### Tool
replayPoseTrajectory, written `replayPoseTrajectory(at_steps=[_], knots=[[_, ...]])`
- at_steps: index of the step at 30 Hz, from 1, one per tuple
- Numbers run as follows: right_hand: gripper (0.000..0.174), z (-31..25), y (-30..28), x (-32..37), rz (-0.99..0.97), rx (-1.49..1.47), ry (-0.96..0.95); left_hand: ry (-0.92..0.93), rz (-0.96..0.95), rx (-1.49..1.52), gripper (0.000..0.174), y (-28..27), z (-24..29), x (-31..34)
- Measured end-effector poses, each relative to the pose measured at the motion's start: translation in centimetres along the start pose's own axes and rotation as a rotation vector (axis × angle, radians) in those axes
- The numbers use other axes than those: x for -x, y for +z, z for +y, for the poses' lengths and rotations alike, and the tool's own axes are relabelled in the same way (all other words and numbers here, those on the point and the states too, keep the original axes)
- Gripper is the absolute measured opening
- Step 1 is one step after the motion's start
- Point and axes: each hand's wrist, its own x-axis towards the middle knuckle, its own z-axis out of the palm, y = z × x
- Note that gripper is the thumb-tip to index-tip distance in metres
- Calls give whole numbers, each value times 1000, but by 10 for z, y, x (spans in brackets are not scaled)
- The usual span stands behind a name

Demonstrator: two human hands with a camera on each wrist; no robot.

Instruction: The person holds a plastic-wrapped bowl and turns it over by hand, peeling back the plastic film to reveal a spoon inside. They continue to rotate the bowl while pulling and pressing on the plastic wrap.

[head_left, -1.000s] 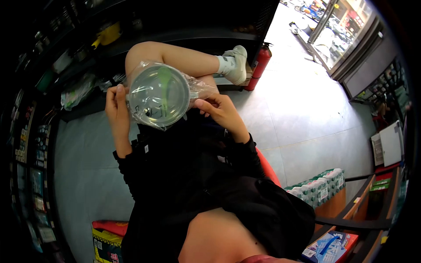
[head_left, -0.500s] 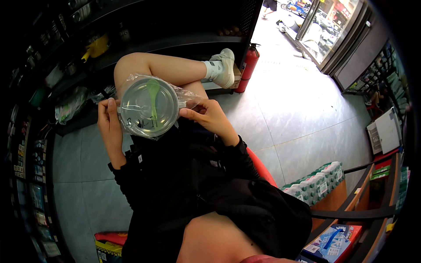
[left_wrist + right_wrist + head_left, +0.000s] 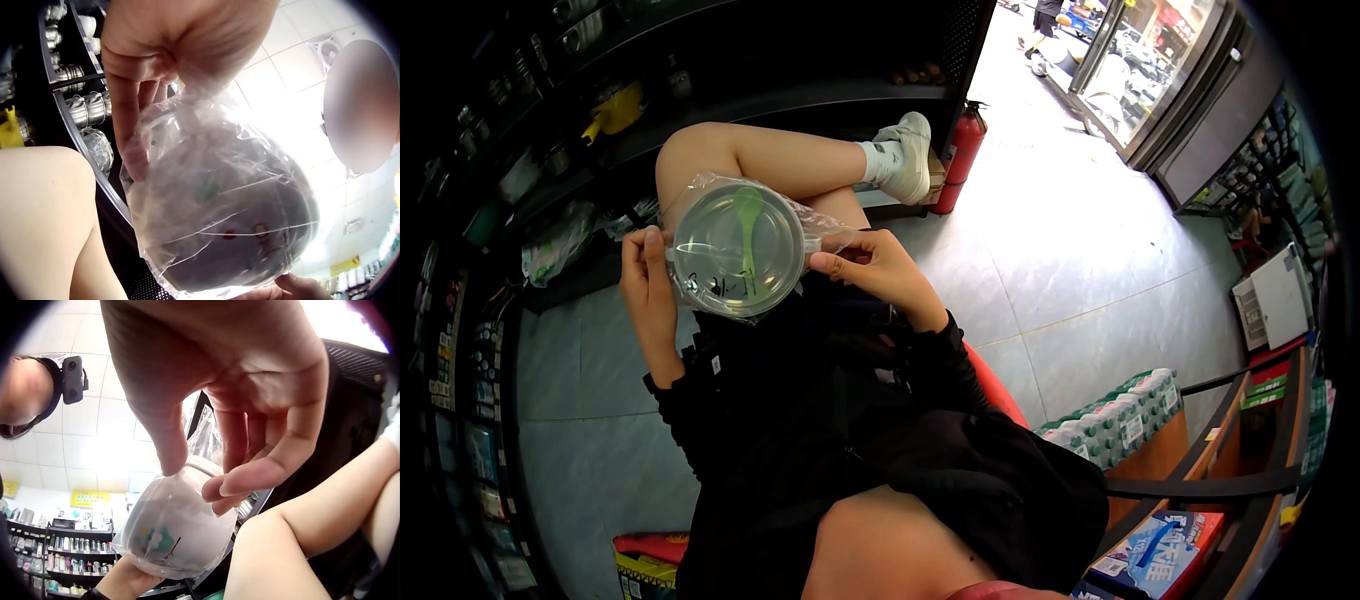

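In the head view, a round bowl (image 3: 720, 262) with a clear lid and side handles sits in a transparent plastic bag (image 3: 825, 222) over the lap. A green spoon (image 3: 749, 215) shows at the lid. My left hand (image 3: 652, 300) grips the bowl's left side through the plastic, thumb on top. On the opposite side, my right hand (image 3: 882, 268) pinches the handle, thumb above and fingers curled beneath. The left wrist view shows the bowl's underside (image 3: 237, 219) behind crinkled plastic. A small printed picture (image 3: 156, 540) marks its pale wall in the right wrist view.
Dark shelves with metal ware and a yellow pot (image 3: 618, 108) stand ahead and left. A red fire extinguisher (image 3: 963, 155) is beside the shoe, near the glass door (image 3: 1145, 90). Packed bottles (image 3: 1120, 420) and a blue box (image 3: 1157, 550) lie at the lower right.
The head view has swung slightly, so the bowl and both hands appear farther left and a little lower. Both hands keep their hold. A passer-by has come into view outside the doorway.
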Motion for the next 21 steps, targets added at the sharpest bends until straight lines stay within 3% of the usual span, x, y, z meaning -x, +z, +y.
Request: replayPoseTrajectory(at_steps=[5,21], knots=[[36,4,-6,-1,12,94,15,44,9,1,30,3,-3,-1],[23,8,-11,-4,64,74,45,49,77,-70,31,0,2,-1]])
